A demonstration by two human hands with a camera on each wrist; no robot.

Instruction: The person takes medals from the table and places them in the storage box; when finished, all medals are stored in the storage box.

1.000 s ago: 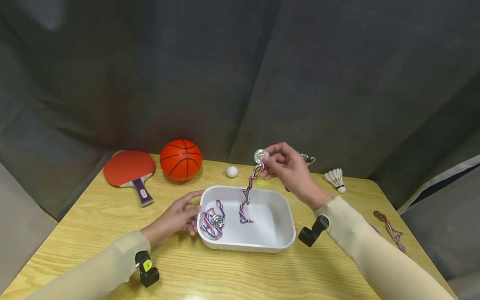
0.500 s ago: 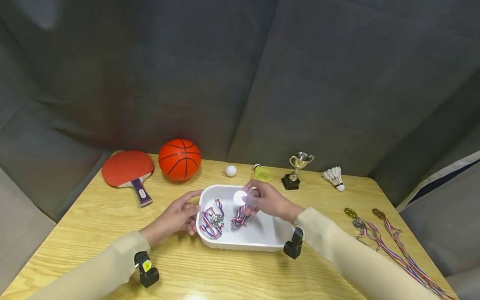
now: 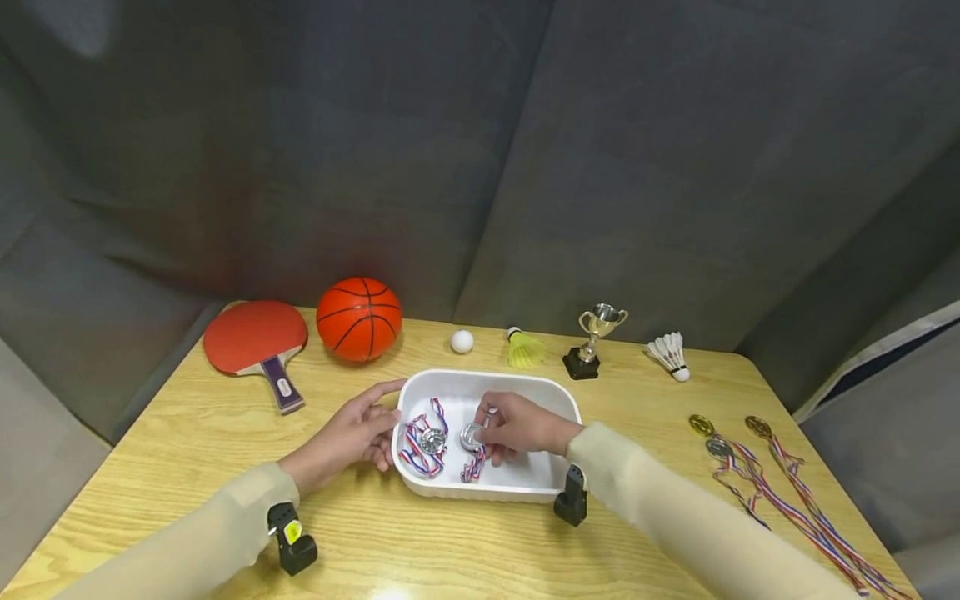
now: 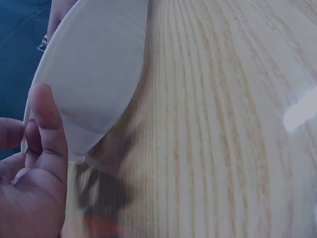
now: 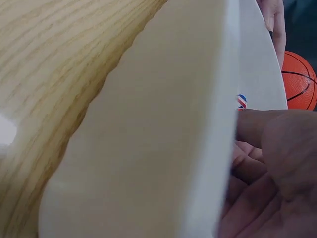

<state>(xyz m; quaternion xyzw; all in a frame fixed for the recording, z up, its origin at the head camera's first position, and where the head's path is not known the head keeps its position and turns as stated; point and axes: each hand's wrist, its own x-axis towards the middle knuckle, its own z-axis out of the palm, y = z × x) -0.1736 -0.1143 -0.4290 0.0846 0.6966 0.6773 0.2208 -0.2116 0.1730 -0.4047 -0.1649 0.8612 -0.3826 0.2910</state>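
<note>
A white tray (image 3: 566,402) sits mid-table. Inside it lie two silver medals with red, white and blue ribbons: one (image 3: 432,440) at the left, another (image 3: 470,436) beside it. My right hand (image 3: 513,427) is down in the tray, its fingers curled round the second medal. In the right wrist view the tray's wall (image 5: 148,148) fills the frame, with my right hand (image 5: 270,168) just behind its rim. My left hand (image 3: 352,433) rests with straight fingers against the tray's left end. The left wrist view shows those fingers (image 4: 47,134) by the tray's rim (image 4: 94,84).
Along the back of the table stand a red paddle (image 3: 255,337), an orange basketball (image 3: 359,318), a white ball (image 3: 462,341), a yellow shuttlecock (image 3: 523,348), a small trophy (image 3: 594,333) and a white shuttlecock (image 3: 669,354). Several more medals (image 3: 731,454) lie at the right edge.
My right hand has come down from above the tray's far side into the tray, carrying the medal; its ribbon now lies bunched on the tray floor. The left hand has stayed put.
</note>
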